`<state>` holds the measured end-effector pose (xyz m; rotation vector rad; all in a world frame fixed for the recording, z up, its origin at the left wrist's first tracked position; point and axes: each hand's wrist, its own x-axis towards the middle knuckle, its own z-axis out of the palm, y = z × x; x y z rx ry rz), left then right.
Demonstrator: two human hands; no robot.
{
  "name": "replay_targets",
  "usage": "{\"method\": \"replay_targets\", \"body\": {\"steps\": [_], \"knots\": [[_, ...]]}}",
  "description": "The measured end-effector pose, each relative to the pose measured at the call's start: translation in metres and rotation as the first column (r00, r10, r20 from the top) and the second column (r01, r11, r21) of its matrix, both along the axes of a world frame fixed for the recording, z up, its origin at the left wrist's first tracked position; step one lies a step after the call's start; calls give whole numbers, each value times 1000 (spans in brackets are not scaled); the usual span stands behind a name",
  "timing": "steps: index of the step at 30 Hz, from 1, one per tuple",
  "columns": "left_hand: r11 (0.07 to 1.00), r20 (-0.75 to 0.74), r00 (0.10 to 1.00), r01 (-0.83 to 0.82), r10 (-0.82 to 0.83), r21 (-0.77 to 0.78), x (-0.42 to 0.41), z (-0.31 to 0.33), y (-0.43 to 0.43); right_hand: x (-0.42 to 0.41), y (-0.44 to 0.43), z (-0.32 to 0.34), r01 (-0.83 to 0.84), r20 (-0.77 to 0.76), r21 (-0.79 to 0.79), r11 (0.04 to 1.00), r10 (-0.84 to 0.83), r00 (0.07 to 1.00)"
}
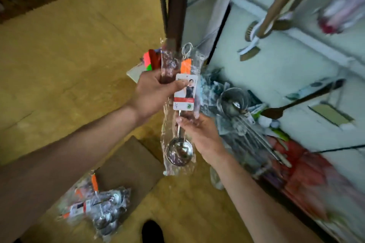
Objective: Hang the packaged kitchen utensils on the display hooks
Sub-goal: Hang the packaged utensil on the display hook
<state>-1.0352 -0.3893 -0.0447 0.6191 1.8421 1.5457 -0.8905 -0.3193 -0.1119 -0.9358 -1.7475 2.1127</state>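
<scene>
Bare forearms fill the lower part of the head view, reaching up toward the centre of the frame. Between them hangs the packaged ladle [185, 100], upright in its clear sleeve, bowl down and wire loop [186, 48] at the top. The left hand [156, 89] grips the upper part of the sleeve, fingers wrapped behind and thumb pressed across the printed card, so the loop stands free above the fist, probably to be slipped over a hook. The right hand [199, 132] lies palm up against the sleeve just under the card. Its fingers are relaxed and nearly straight, steadying the packet rather than closing round it; whether its thumb nips the plastic I cannot tell.

At lower left, a pile of packaged utensils [98, 203] waits on the yellow floor [79, 45], partly on a cardboard sheet [128, 163]. A dark shoe [152, 231] shows at the bottom edge.

On the right of the frame stands the pale display wall [276, 65], blurred. Hung ladles [235, 102] crowd it just right of the hands, with brushes [249, 49] higher up and a wooden spatula [296, 102] further right. No single hook can be picked out in the blur. Directly behind the loop rises a dark post [177, 6], and the crowded ladles look likeliest to snag the sleeve on its way in.
</scene>
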Motion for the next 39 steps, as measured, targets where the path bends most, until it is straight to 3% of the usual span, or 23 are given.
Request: {"method": "replay_targets", "body": {"steps": [6, 10, 21, 30, 36, 39], "knots": [[996, -5, 997, 76, -77, -56, 99, 16, 67, 101, 46, 15, 122, 65, -37, 992, -119, 991], [983, 44, 983, 179, -177, -33, 197, 38, 103, 196, 68, 31, 224, 27, -44, 974, -223, 975], [867, 37, 867, 498, -497, -12, 534, 76, 199, 549, 110, 76, 506, -20, 17, 862, -506, 862], [665, 58, 662, 746, -747, 32, 793, 81, 233, 790, 103, 73, 812, -6, 45, 582, -813, 583], [588, 82, 584, 809, -807, 20, 900, 60, 259, 874, 104, 43, 924, 7, 29, 381, -925, 381], [594, 74, 591, 805, -803, 13, 933, 51, 284, 894, 122, 33, 954, 37, 7, 300, -953, 300]]}}
